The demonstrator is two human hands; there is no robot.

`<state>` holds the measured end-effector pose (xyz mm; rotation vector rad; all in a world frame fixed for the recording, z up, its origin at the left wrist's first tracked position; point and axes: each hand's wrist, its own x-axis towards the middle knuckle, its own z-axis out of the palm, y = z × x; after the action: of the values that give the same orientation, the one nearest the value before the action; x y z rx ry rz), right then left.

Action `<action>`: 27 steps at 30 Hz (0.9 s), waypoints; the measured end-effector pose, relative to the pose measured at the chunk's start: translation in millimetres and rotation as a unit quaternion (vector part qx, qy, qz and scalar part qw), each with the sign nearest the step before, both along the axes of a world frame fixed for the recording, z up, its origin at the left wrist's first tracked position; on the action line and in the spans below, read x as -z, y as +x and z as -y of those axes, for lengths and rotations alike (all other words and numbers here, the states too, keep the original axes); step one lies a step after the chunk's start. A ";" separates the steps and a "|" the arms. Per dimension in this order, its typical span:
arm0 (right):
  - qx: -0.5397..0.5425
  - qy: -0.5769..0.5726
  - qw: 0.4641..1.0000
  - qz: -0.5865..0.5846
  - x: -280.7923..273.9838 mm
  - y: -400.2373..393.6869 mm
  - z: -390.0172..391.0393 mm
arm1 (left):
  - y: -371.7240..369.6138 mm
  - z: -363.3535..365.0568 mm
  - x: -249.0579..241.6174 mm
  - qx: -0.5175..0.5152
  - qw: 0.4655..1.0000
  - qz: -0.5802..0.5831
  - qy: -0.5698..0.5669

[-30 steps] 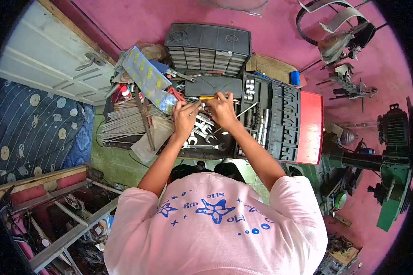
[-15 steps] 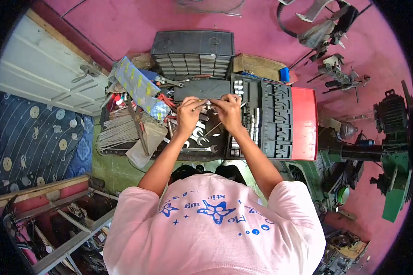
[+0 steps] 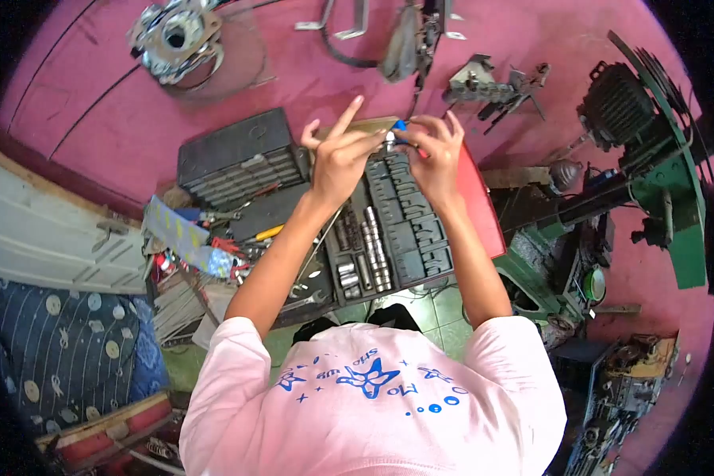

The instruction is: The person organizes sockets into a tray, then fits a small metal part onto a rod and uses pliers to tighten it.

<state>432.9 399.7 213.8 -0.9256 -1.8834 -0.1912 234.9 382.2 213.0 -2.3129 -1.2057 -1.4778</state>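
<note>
Both my hands are raised close together above the far end of the black socket tray. Between their fingertips is a small shiny metal piece, too small to name for certain. My left hand pinches it from the left, with some fingers stretched up. On the right, my right hand holds it with thumb and fingertips. Below them, rows of silver sockets lie in the tray, whose red lid stands to the right.
Black drawer cabinet at the back left; wrench, yellow-handled tool and metal rods on the bench. Green machine at the right. Metal parts hang on the pink wall.
My view has turned to the right. Both hands have moved from over the wrenches to over the socket tray, still close together with the small metal piece between them. Some left fingers have lifted.
</note>
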 end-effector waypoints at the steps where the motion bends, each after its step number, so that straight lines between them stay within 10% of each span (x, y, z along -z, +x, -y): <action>1: 0.007 0.006 1.000 0.000 -12.4 15.7 -6.2 | 15.5 -12.1 -10.5 0.007 1.000 0.000 0.006; 12: 0.095 0.104 0.990 -0.026 -88.5 144.9 -80.4 | 143.1 -127.0 -93.9 0.092 0.988 -0.035 0.120; 27: 0.066 0.037 0.995 -0.071 -40.9 184.3 -151.1 | 185.8 -185.6 -55.0 0.077 0.996 -0.025 0.043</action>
<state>617.2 550.8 254.7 -0.9878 -1.6747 -0.2670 420.7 567.9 267.9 -2.4159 -0.9501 -1.4782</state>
